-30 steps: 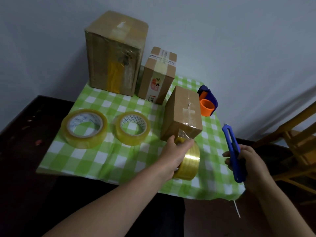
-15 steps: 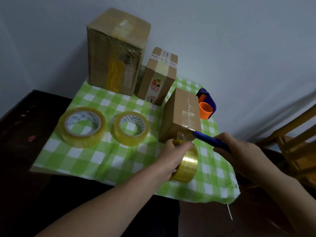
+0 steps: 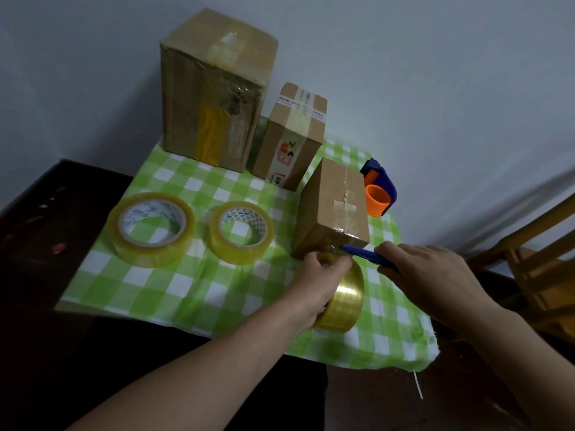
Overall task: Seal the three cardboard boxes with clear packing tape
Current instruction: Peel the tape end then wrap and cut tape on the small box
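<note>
left hand (image 3: 322, 279) clamped on tape roll (image 3: 345, 301), right hand (image 3: 426, 269) gripping blue cutter (image 3: 362, 253) w/ tip at small box (image 3: 334, 209)

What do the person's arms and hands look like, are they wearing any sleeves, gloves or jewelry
Both forearms are bare as far up as the view shows, with no sleeve edge visible. The left hand and right hand wear no gloves. No watch, bracelet or ring is visible on either wrist or on the fingers that show, and no markings can be made out in this dim light.
</note>
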